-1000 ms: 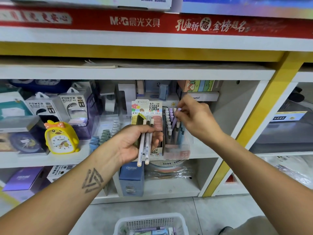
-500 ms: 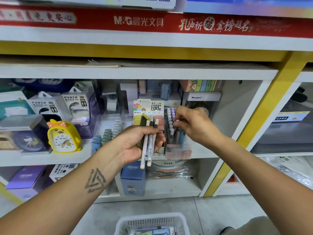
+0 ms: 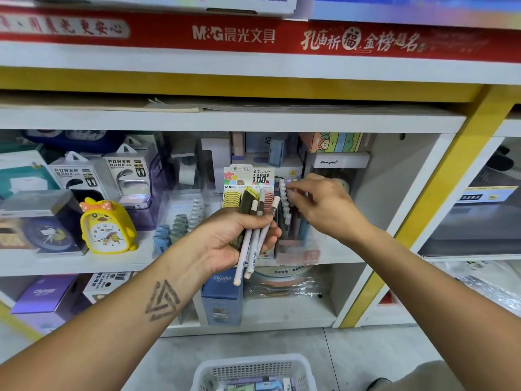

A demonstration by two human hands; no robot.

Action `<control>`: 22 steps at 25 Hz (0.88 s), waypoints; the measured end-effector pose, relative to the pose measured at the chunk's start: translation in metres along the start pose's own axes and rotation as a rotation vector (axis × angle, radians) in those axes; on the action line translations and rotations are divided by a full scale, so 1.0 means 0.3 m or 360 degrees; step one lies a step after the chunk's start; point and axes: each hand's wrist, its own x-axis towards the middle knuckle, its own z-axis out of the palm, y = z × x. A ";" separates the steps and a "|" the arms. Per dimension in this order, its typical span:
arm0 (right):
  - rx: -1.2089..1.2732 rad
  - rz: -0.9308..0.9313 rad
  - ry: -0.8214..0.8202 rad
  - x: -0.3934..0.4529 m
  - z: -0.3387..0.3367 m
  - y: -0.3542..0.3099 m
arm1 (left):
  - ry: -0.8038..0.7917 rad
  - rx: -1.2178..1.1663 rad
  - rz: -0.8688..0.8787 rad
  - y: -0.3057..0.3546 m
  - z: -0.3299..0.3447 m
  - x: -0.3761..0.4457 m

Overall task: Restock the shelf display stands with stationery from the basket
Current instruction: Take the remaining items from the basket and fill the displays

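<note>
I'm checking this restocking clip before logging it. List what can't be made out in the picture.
1. Head view: the basket is cut off by the bottom edge; its contents barely show.
2. The right hand covers the pen tops in the display stand; whether it pinches one is unclear.
3. The left hand hides the middles of the pens it grips.
4. The stand's small print is blurred.

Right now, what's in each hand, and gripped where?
Left hand grips a bundle of pens around mid-barrel. Right hand fingertips are at a pen top in the display stand; whether they pinch it cannot be told.
</note>
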 end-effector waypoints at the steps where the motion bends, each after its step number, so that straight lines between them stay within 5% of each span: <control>1: 0.0381 0.0129 -0.0027 0.001 -0.003 -0.022 | -0.0017 0.0005 0.0009 -0.001 0.003 -0.001; 5: 0.1263 0.0411 -0.0262 -0.007 -0.008 -0.079 | -0.0102 -0.0046 0.0008 -0.001 0.017 -0.002; 8: 0.1392 0.0494 0.0083 0.003 -0.061 -0.059 | -0.0098 -0.0123 -0.0017 -0.002 0.014 0.007; 12: 0.0980 0.0333 0.0409 -0.002 -0.129 0.005 | 0.0091 -0.0088 -0.0020 0.003 0.002 0.018; 17: 0.0192 -0.0048 0.0179 -0.048 -0.096 0.034 | 0.0073 -0.0125 -0.0031 -0.004 0.016 0.024; 22: -0.0059 -0.0204 0.0018 -0.062 -0.060 0.050 | 0.0021 -0.0055 -0.0024 -0.013 0.025 0.018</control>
